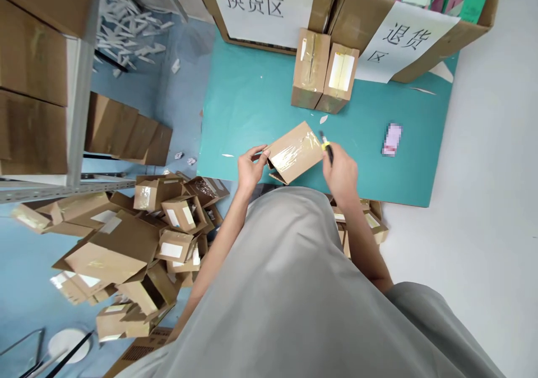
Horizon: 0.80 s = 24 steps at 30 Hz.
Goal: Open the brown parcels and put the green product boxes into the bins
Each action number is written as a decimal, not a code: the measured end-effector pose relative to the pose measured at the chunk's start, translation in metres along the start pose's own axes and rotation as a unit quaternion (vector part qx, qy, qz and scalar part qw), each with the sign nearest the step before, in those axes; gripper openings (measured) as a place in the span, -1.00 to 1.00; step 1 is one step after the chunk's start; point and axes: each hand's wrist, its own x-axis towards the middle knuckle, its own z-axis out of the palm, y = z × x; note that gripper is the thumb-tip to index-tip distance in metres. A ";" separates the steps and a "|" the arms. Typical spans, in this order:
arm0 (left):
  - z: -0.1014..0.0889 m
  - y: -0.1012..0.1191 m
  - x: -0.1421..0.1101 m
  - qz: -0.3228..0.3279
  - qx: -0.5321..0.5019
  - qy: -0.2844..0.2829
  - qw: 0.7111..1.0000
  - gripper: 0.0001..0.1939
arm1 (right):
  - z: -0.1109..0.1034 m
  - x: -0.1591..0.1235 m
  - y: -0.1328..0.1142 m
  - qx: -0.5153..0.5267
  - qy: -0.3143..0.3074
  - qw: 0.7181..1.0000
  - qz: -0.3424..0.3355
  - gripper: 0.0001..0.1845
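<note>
A small cardboard box (294, 153) with shiny clear tape along its face lies tilted at the near edge of the green table (247, 103). My left hand (251, 168) grips its left end, thumb and fingers closed on the edge, where a flap stands partly open. In my right hand (341, 172) is a utility knife (327, 148) with a black and yellow handle, its tip pointing away from me. The knife is close beside the box's right end; whether it touches the cardboard I cannot tell.
Two taped boxes (311, 67) stand farther back, before two large labelled cartons (263, 8). A blurred pink item (392, 140) lies at right. Many opened boxes (121, 243) are heaped on the floor at left, below a shelf (79, 115) of cartons.
</note>
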 end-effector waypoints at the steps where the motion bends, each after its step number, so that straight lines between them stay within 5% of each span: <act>1: 0.002 0.001 0.000 -0.005 -0.003 0.005 1.000 -0.32 | 0.002 0.011 0.014 0.027 0.036 0.999 0.028 -0.57; 5: 0.009 0.006 0.008 -0.003 0.013 0.022 1.000 -0.31 | 0.020 0.028 0.044 0.116 -0.021 0.990 0.071 -0.55; 12: 0.035 0.034 0.007 0.123 0.148 0.046 0.980 -0.42 | 0.029 -0.016 0.027 0.072 -0.070 0.989 0.107 -0.51; 19: 0.060 0.067 -0.008 0.272 0.284 -0.216 0.894 -0.56 | 0.020 -0.022 0.022 0.052 -0.075 0.992 0.091 -0.45; 24: 0.059 0.063 -0.004 0.263 0.283 -0.228 0.894 -0.56 | 0.010 -0.012 0.006 -0.015 -0.106 0.991 0.086 -0.41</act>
